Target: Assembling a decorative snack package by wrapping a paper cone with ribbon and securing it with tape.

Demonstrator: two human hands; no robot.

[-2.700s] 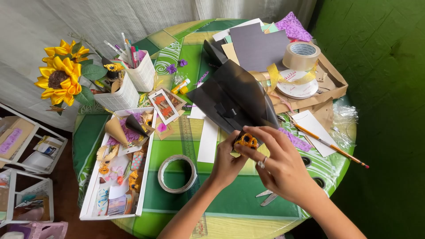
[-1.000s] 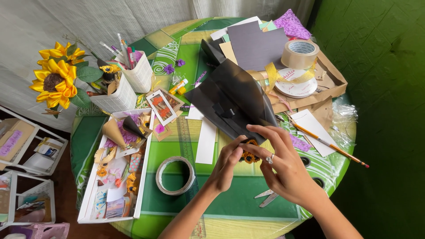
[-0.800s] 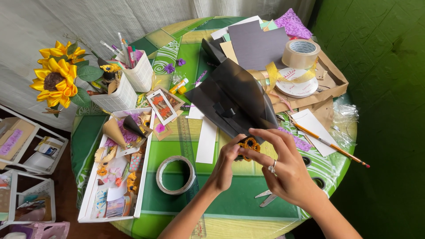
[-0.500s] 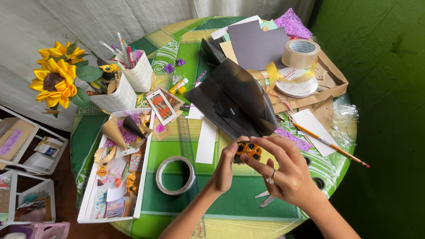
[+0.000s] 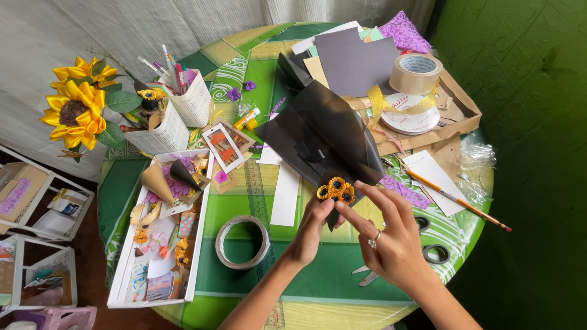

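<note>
My left hand pinches a tiny bunch of paper sunflowers, yellow with dark centres, wrapped in a small black paper cone. My right hand, a ring on one finger, hovers beside it with fingers spread, fingertips touching the bunch's lower right side. Both hands are above a round table with a green and yellow cloth. A large sheet of dark translucent paper lies just behind the bunch.
A tape roll lies left of my hands, scissors partly under my right hand. A white tray of craft scraps sits at left, pen holders and a big yellow sunflower behind it. Brown tape, papers and a pencil are at right.
The little sunflower bunch has been turned and lifted slightly, and my right hand's fingers have opened out and shifted to its right side. The camera view barely moved.
</note>
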